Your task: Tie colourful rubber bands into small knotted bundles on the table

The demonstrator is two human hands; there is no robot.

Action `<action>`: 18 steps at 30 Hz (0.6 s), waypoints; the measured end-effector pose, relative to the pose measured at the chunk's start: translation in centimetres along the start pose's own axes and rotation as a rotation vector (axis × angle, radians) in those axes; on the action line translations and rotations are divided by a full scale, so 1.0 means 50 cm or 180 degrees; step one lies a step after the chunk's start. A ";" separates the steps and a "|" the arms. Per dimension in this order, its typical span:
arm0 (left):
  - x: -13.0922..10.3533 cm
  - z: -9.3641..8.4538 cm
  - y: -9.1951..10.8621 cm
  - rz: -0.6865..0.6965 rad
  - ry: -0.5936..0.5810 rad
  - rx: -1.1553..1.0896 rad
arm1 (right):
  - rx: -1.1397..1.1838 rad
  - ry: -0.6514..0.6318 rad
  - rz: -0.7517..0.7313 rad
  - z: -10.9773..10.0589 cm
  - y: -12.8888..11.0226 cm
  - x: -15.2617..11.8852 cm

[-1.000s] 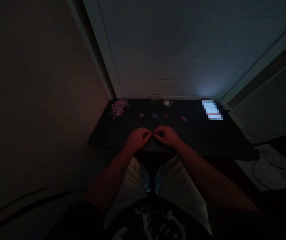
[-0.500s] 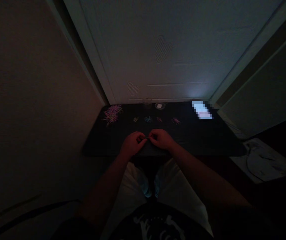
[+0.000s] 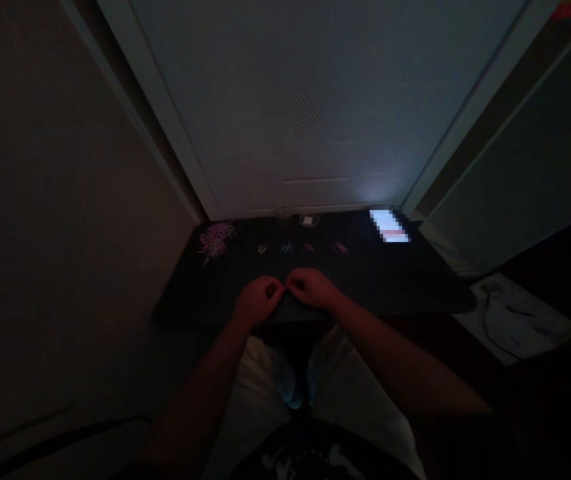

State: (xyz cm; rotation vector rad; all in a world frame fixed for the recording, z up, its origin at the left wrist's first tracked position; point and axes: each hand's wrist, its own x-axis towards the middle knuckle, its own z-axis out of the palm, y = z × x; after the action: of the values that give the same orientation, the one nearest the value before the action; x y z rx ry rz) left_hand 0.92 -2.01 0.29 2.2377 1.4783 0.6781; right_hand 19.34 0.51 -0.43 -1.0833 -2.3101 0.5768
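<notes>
Over the front part of a dark table (image 3: pixel 365 287), my left hand (image 3: pixel 261 299) and my right hand (image 3: pixel 310 288) are pinched closed, fingertips nearly touching. Whatever lies between the fingertips is too small and dark to make out. Beyond my hands four small groups of thin pieces lie in a row: a pale one (image 3: pixel 262 249), a bluish one (image 3: pixel 286 248), a small pink one (image 3: pixel 309 247) and a pink-purple one (image 3: pixel 340 248). A larger mixed pile (image 3: pixel 216 240) of pink and purple pieces sits at the table's back left.
A round clear dish with a white square (image 3: pixel 308 220) and a clear container (image 3: pixel 284 215) stand at the back edge. A lit screen (image 3: pixel 389 226) lies at the back right. Behind the table rises a pale door panel (image 3: pixel 245 87); a wall is on the left.
The view has shifted, so the table appears a little lower and further left. Both hands stay pinched close together; the thin dark thing seen between them earlier is no longer distinct.
</notes>
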 end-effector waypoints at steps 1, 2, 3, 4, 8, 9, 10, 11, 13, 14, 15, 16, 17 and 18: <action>0.000 0.000 0.000 0.0001 -0.0010 0.0003 | -0.0023 0.0005 0.0046 0.000 0.000 0.000; 0.000 0.000 0.000 -0.0010 -0.0014 0.0002 | -0.0036 0.0013 0.0093 0.001 0.000 0.000; 0.000 0.000 -0.001 -0.0025 -0.0015 -0.0006 | -0.0042 0.0024 0.0133 0.001 0.000 0.000; 0.000 0.000 -0.002 -0.0045 -0.0016 -0.0019 | -0.0041 0.0037 0.0160 0.001 0.000 0.000; 0.000 -0.001 -0.006 -0.0087 -0.0010 -0.0154 | 0.0000 0.0080 0.0212 0.001 0.003 0.000; 0.001 -0.002 -0.007 -0.0112 0.0007 -0.0215 | 0.0022 0.0103 0.0239 0.000 0.003 0.000; 0.001 -0.002 -0.008 -0.0151 0.0029 -0.0290 | 0.0050 0.0133 0.0269 0.000 0.004 0.000; 0.002 -0.003 -0.009 -0.0202 0.0053 -0.0380 | 0.0079 0.0170 0.0301 0.000 0.005 0.000; 0.003 -0.004 -0.011 -0.0325 0.0094 -0.0599 | 0.0148 0.0238 0.0350 -0.001 0.005 0.000; 0.003 -0.005 -0.012 -0.0383 0.0111 -0.0718 | 0.0183 0.0264 0.0368 -0.002 0.004 0.000; 0.004 -0.005 -0.012 -0.0429 0.0125 -0.0834 | 0.0213 0.0284 0.0377 -0.002 0.003 0.000; 0.005 -0.006 -0.011 -0.0464 0.0132 -0.0941 | 0.0238 0.0292 0.0379 -0.002 0.003 0.000; 0.005 -0.007 -0.011 -0.0490 0.0140 -0.1038 | 0.0255 0.0299 0.0380 -0.003 0.002 0.000; 0.006 -0.009 -0.011 -0.0509 0.0146 -0.1125 | 0.0271 0.0297 0.0381 -0.003 0.002 0.000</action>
State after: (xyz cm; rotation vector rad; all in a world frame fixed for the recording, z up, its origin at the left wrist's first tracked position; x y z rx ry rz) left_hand 0.36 -1.52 0.39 1.8301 1.4131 0.8677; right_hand 19.47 0.60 -0.36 -1.1881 -2.1324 0.6500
